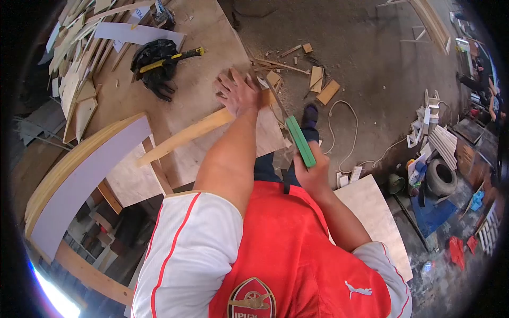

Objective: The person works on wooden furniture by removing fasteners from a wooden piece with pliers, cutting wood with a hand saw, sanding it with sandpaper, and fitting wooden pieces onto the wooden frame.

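Key relation: strip vs. blade, roughly crosswise at the worktop's right edge.

Wood strip lies on the worktop. Long axis slants from the left, nearer the body, out to the right edge, roughly in line with the near edge. Its right end sits at the right edge, farther out than the near right corner; can't tell how much overhangs.

Left hand is down flat near that right end, fingers spread, across the strip and the worktop beyond it. Not gripping anything; looks like it bears down, though the pressure itself can't be read.

Right hand is closed around the green handle of a saw, off the right edge and nearer the body than the strip's end. Blade runs from the handle forward and a bit left, seen almost edge-on, just right of the left hand. Can't tell if the teeth are in the wood.

Left hand is the nearer one: touching the strip. Right hand reaches it only via the saw.

Around: yellow-and-black tool on a black bundle, left of the left hand; curved panel past the strip's left end; offcuts on the floor beyond the right edge.
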Available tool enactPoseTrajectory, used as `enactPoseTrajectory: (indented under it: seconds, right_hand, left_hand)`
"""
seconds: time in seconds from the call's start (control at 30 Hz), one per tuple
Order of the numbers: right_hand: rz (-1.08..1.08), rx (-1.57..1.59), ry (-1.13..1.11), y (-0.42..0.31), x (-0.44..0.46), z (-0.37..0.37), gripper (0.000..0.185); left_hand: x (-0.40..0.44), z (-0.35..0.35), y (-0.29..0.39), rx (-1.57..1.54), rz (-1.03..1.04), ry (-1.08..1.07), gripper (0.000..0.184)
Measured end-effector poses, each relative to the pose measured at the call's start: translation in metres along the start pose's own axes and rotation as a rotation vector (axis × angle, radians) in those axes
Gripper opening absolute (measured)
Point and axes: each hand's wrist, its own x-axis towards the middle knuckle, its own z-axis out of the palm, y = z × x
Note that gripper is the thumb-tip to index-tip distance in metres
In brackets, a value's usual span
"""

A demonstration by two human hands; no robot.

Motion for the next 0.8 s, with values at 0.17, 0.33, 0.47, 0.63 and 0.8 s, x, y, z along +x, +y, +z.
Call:
enactPoseTrajectory:
  seconds: [0.17, 0.33, 0.47, 0.63, 0.8]
  right_hand:
    - [0.022, 0.006, -0.006, -0.003, -0.012, 0.001, 0.013]
    - [0.026, 0.037, 0.042, -0.007, -0.012, -0.007, 0.013]
    - [0.037, 0.067, 0.02, 0.0, -0.011, -0.008, 0.012]
    - [0.023, 0.038, 0.026, 0.0, -0.014, -0.007, 0.012]
    - [0.084, 0.088, -0.021, 0.01, -0.005, -0.002, 0.01]
  left_hand:
    - [-0.003, -0.004, 0.002, 0.03, 0.005, -0.005, 0.064]
    - [-0.002, -0.005, 0.004, 0.027, 0.002, -0.008, 0.065]
    - [-0.002, -0.005, 0.004, 0.034, -0.005, 0.002, 0.066]
    - [-0.001, 0.004, -0.001, 0.032, 0.004, 0.03, 0.065]
    - [-0.003, 0.005, -0.002, 0.033, 0.011, 0.022, 0.065]
